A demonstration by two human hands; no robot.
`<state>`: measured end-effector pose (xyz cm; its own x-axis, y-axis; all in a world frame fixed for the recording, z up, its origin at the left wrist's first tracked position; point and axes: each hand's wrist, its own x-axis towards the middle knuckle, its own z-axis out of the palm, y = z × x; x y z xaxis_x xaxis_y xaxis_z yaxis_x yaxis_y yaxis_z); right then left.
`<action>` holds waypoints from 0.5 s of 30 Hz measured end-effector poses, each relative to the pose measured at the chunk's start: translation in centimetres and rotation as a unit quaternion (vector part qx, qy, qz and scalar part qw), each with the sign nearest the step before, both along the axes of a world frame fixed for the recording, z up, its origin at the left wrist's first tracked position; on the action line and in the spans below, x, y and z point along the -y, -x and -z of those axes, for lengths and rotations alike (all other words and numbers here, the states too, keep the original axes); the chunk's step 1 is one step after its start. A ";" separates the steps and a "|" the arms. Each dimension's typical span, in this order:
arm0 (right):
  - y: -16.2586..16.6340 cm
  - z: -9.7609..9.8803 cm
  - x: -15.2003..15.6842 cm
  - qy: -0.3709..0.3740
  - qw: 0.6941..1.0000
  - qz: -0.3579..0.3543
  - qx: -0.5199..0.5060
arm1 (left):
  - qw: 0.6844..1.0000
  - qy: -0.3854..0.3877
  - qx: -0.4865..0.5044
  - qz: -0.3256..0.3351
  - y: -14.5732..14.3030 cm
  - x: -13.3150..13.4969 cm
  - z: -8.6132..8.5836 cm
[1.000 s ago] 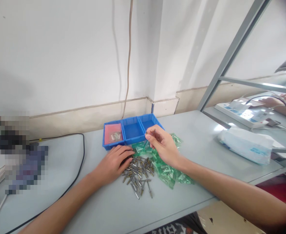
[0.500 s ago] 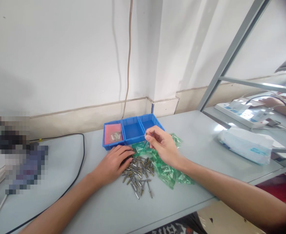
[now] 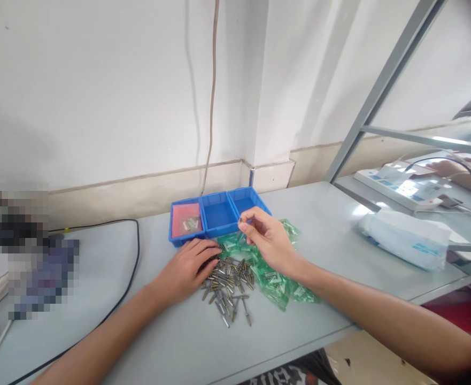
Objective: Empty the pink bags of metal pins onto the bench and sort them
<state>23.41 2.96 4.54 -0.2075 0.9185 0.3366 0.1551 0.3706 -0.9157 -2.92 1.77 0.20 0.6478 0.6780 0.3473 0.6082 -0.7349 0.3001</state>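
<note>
My right hand (image 3: pixel 268 239) is raised above a heap of small green bags (image 3: pixel 277 280), its thumb and forefinger pinched on a small metal pin (image 3: pixel 240 220). My left hand (image 3: pixel 187 266) lies palm down on the grey table (image 3: pixel 179 342), fingers spread flat, touching the left edge of a pile of loose metal pins (image 3: pixel 227 286). Just behind both hands stand three joined blue bins (image 3: pixel 218 215); the left one holds a pink sheet and a small clear bag (image 3: pixel 187 224).
A black cable (image 3: pixel 133 267) loops over the table at the left. A brown cord (image 3: pixel 211 96) hangs down the wall. To the right, a white plastic packet (image 3: pixel 409 238) lies behind a grey metal frame post (image 3: pixel 379 91); another person's hand (image 3: pixel 457 172) shows at far right.
</note>
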 end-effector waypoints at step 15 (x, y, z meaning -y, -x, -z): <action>0.0 0.0 0.0 0.005 1.000 -0.004 -0.002 | 0.999 -0.034 0.000 -0.020 0.5 -0.2 0.8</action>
